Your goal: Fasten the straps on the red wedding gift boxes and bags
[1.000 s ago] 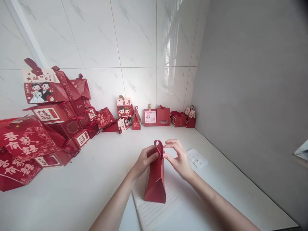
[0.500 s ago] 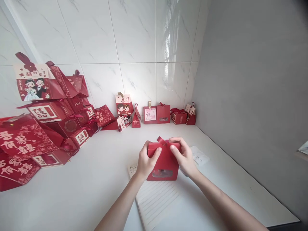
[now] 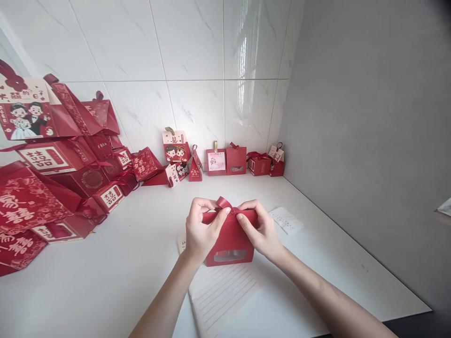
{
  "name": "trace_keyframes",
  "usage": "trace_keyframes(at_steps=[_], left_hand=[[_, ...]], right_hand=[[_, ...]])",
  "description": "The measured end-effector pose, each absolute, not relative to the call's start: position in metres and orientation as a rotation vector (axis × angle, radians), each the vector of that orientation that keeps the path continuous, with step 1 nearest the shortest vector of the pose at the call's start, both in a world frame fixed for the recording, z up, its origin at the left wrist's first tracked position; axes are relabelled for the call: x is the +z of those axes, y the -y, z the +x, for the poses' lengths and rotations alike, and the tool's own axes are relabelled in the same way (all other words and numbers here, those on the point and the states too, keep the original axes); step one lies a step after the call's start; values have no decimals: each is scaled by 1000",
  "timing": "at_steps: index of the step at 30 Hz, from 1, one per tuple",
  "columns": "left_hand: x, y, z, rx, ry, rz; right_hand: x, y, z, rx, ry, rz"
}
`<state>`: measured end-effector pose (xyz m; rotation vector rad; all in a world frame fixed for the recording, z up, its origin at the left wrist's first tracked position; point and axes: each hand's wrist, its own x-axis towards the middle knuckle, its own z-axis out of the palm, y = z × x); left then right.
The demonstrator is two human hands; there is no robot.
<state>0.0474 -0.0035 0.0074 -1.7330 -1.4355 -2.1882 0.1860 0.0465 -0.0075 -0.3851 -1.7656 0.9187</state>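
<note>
A small red gift box [image 3: 230, 244] with a clear window on its front stands upright on a lined white sheet [image 3: 221, 293] on the white counter. My left hand [image 3: 201, 231] grips the box's top left, thumb and forefinger pinched at the red ribbon loop [image 3: 224, 203] on top. From the right, my right hand [image 3: 259, 227] holds the top edge, its fingers curled round it and its thumb beside the loop.
A pile of larger red gift boxes and bags [image 3: 52, 159] fills the left side against the tiled wall. A row of small red boxes [image 3: 225, 159] lines the back wall. A white paper slip [image 3: 286, 219] lies right of the box, near the grey side wall.
The box has been turned from side-on to window-front facing me. Both hands moved from its top handle to gripping its upper edge. The view has shifted slightly down and right.
</note>
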Motion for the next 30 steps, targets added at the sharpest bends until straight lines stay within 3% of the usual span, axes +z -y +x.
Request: trace_keyframes(at_steps=[11, 20, 30], left_hand=[[11, 5, 41, -1789, 1155, -1907], [17, 7, 39, -1544, 1044, -1915], [18, 7, 37, -1629, 1095, -1926]], right_hand=[[-18, -52, 178, 362, 1792, -170], [-17, -51, 177, 327, 1848, -183], [-17, -49, 176, 303, 1846, -148]])
